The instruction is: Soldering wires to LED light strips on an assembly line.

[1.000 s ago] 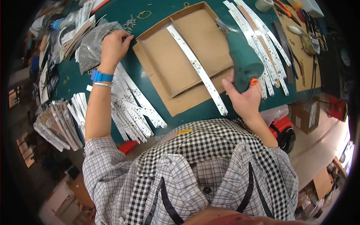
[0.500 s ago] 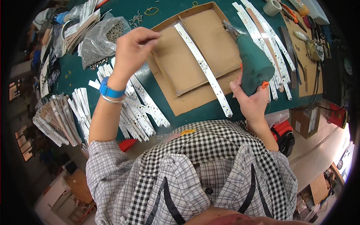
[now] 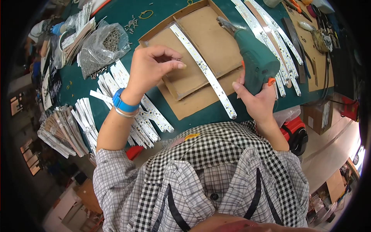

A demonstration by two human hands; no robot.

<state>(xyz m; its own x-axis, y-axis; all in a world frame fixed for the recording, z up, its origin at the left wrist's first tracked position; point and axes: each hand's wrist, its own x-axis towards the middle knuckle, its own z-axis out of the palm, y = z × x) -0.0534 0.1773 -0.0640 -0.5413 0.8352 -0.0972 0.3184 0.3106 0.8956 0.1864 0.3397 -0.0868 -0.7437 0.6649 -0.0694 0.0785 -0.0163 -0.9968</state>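
Observation:
My left hand (image 3: 154,66) hovers over the left part of a shallow cardboard tray (image 3: 216,38), thumb and fingertips pinched. A tiny dark bit shows at the fingertips, too small to name. A white LED strip board (image 3: 201,65) lies slantwise across the tray, its near end sticking out past the front edge. On the right, my right hand (image 3: 257,98) is wrapped round the grip of a green power drill (image 3: 258,54). The drill's metal nose (image 3: 227,25) points to the far left, above the tray's right side, apart from the strip.
Loose LED strips (image 3: 150,116) lie left of the tray, with more strips (image 3: 266,38) to the right. A clear bag of small metal screws (image 3: 110,42) sits at the far left, near scattered screws (image 3: 132,24). Pliers and cables (image 3: 324,40) occupy the far right.
My left hand has moved right and nearer to the strip, fingers still pinched. The drill has shifted slightly left in the picture. The strip keeps its place across the tray.

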